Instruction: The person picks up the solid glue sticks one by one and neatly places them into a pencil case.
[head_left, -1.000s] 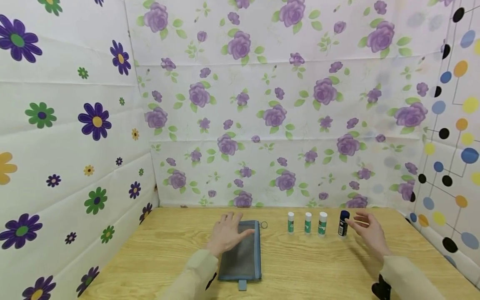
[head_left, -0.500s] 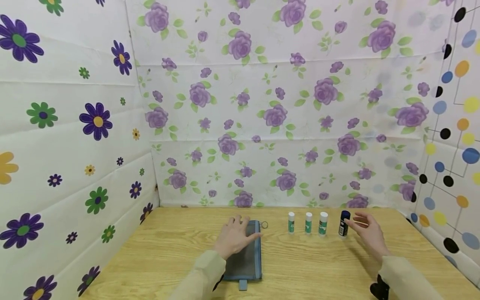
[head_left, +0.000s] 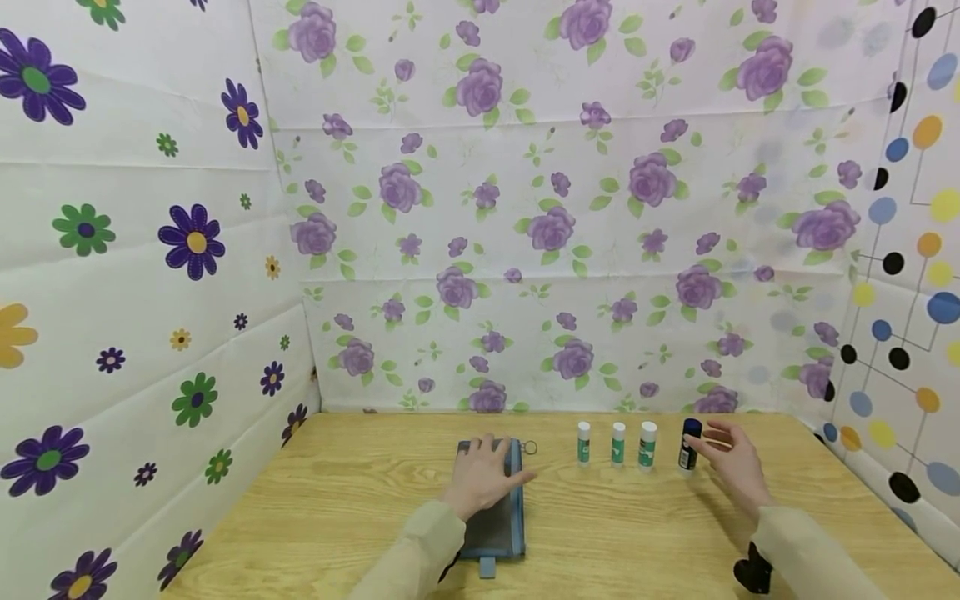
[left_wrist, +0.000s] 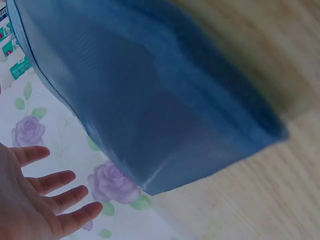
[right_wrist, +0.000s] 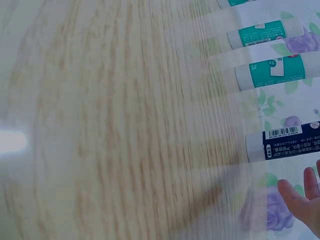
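A blue mesh zip pouch [head_left: 497,532] lies flat on the table, its zip edge on the right. My left hand [head_left: 483,482] is over the pouch's upper part, fingers straight and spread, holding nothing. In the left wrist view, that hand [left_wrist: 35,200] appears beside the mesh [left_wrist: 120,85]. A navy glue stick [head_left: 688,450] stands upright at the right. Beside it is my right hand [head_left: 733,467], thumb and fingers loosely bent, with the thumb overlapping the stick. In the right wrist view, the fingers [right_wrist: 295,202] show apart from the navy glue stick [right_wrist: 290,142].
Three green-and-white glue sticks, the left [head_left: 583,444], middle [head_left: 618,444] and right one [head_left: 647,446], stand upright in a row between pouch and navy stick. A small metal ring [head_left: 530,447] sits at the pouch's top right corner. Behind the wooden table [head_left: 337,500] hangs a flowered cloth [head_left: 517,350].
My left hand has moved to the right, from the pouch's left side to over its upper middle. The right hand has stayed almost still beside the navy glue stick.
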